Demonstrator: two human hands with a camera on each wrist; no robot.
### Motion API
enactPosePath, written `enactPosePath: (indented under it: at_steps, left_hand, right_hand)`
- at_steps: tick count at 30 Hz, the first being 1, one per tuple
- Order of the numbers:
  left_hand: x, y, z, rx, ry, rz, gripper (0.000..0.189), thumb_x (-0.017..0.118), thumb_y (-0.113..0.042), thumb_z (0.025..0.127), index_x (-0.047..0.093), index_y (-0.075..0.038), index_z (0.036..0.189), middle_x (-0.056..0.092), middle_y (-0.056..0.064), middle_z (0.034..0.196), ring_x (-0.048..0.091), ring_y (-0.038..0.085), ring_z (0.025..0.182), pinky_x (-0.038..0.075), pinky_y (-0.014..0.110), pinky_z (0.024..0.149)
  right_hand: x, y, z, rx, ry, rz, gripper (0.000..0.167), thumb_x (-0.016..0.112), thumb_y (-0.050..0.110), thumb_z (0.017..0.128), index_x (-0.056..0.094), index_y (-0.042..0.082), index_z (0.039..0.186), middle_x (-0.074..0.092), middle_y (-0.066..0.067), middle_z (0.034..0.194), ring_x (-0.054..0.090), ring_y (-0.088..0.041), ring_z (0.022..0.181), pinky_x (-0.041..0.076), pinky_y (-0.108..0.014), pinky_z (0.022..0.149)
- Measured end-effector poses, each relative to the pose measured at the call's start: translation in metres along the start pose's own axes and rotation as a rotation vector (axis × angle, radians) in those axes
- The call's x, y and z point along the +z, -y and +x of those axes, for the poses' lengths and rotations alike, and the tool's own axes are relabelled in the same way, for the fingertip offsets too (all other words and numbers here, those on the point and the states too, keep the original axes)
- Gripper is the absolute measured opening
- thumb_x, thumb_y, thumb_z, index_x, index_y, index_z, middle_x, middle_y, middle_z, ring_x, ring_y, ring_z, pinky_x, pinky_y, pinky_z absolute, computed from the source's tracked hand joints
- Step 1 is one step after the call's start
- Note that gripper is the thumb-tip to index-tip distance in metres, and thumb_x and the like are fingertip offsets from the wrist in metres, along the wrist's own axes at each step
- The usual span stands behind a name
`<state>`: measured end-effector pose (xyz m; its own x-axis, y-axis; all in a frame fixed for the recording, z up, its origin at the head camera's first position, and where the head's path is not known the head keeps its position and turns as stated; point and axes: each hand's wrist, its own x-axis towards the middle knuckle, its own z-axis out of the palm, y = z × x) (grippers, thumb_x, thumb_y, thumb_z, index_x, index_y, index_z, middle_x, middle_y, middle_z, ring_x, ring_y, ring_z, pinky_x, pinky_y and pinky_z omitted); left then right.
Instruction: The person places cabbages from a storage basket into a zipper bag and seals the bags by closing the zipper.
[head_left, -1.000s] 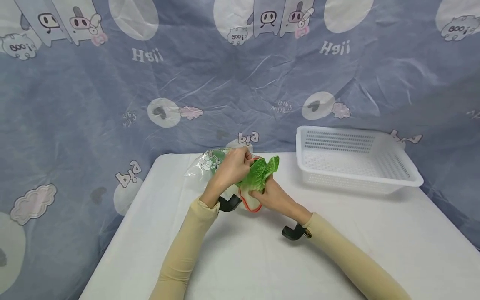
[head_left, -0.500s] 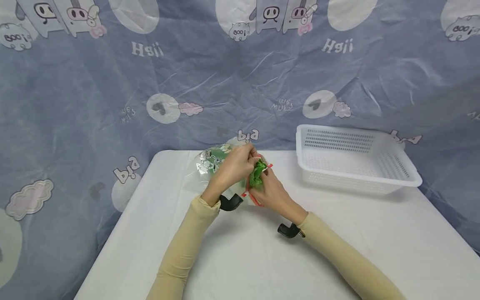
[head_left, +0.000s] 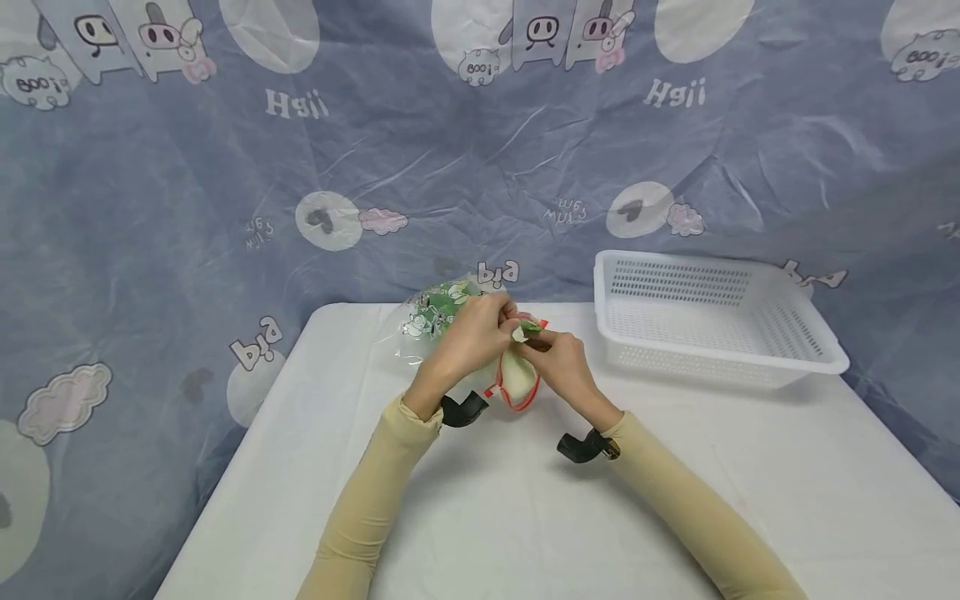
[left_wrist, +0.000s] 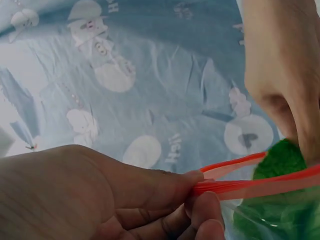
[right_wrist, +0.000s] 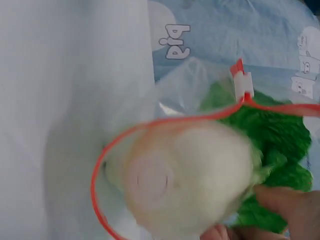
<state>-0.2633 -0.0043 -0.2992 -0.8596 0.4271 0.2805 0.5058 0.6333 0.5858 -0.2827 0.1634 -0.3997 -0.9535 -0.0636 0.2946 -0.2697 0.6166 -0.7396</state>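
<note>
A clear zip bag (head_left: pixel 411 340) with a red zip edge lies on its side, its mouth facing right. My left hand (head_left: pixel 471 335) pinches the far part of that edge between thumb and fingers; the red strip (left_wrist: pixel 225 187) shows between them in the left wrist view. In the mouth sits a Chinese cabbage (right_wrist: pixel 185 175), its round pale base outward and blurred. My right hand (head_left: pixel 564 367) is at the mouth, fingers curled at a green leaf (head_left: pixel 532 327). The right wrist view has its thumb (right_wrist: pixel 275 197) at the cabbage's side; its other fingers are partly hidden.
A white perforated basket (head_left: pixel 720 362) stands at the back right of the white-covered table (head_left: pixel 525 517). A blue-grey printed cloth (head_left: pixel 465 167) hangs behind the table. More green leaves (right_wrist: pixel 275 130) show inside the bag.
The leafy greens held above the bag's mouth have gone down into it, and the pale cabbage base now shows there. My right hand has turned and shifted upward; the left stays on the edge.
</note>
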Motion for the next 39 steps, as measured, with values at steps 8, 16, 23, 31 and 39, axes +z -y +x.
enactPosePath:
  at_steps: [8, 16, 23, 31, 39]
  left_hand:
    - [-0.018, 0.004, 0.002, -0.050, -0.121, -0.009, 0.010, 0.062, -0.011, 0.093, 0.063, -0.008, 0.084, 0.060, 0.002, 0.073, 0.055, 0.016, 0.069, 0.044, 0.026, 0.063]
    - [-0.020, 0.007, 0.003, -0.051, -0.121, -0.061, 0.010, 0.061, -0.012, 0.094, 0.063, -0.007, 0.086, 0.062, 0.003, 0.075, 0.057, 0.015, 0.068, 0.045, 0.026, 0.060]
    - [-0.021, 0.010, 0.002, -0.036, -0.215, -0.131, 0.011, 0.062, -0.016, 0.094, 0.066, -0.007, 0.089, 0.062, 0.001, 0.074, 0.057, 0.015, 0.067, 0.045, 0.027, 0.061]
    - [-0.020, 0.012, 0.005, -0.006, -0.288, -0.186, 0.011, 0.063, -0.021, 0.094, 0.067, -0.010, 0.092, 0.064, 0.002, 0.076, 0.059, 0.014, 0.069, 0.047, 0.029, 0.064]
    - [-0.021, 0.016, 0.001, -0.045, -0.084, -0.140, 0.013, 0.057, -0.022, 0.098, 0.062, -0.011, 0.094, 0.063, 0.004, 0.080, 0.055, 0.013, 0.066, 0.045, 0.027, 0.061]
  right_hand:
    - [-0.020, 0.000, 0.002, 0.000, -0.095, 0.026, 0.030, 0.072, 0.028, 0.087, 0.052, 0.007, 0.080, 0.057, -0.006, 0.059, 0.058, -0.019, 0.046, 0.047, -0.028, 0.045]
    - [-0.027, -0.012, 0.010, -0.092, -0.009, 0.098, 0.024, 0.062, 0.013, 0.090, 0.060, 0.013, 0.114, 0.061, -0.009, 0.086, 0.062, -0.026, 0.049, 0.052, -0.032, 0.046]
    - [-0.047, -0.004, 0.011, -0.037, 0.047, 0.248, 0.015, 0.063, 0.018, 0.091, 0.064, 0.003, 0.090, 0.068, -0.006, 0.066, 0.065, -0.018, 0.052, 0.056, -0.035, 0.055]
    - [-0.078, 0.027, 0.005, 0.149, 0.059, 0.659, 0.018, 0.060, 0.014, 0.093, 0.057, -0.001, 0.084, 0.062, 0.000, 0.062, 0.060, -0.011, 0.050, 0.056, -0.030, 0.056]
    - [-0.092, 0.031, 0.003, 0.187, -0.020, 0.873, 0.015, 0.054, 0.009, 0.096, 0.060, -0.001, 0.087, 0.062, -0.001, 0.067, 0.062, -0.011, 0.053, 0.056, -0.026, 0.058]
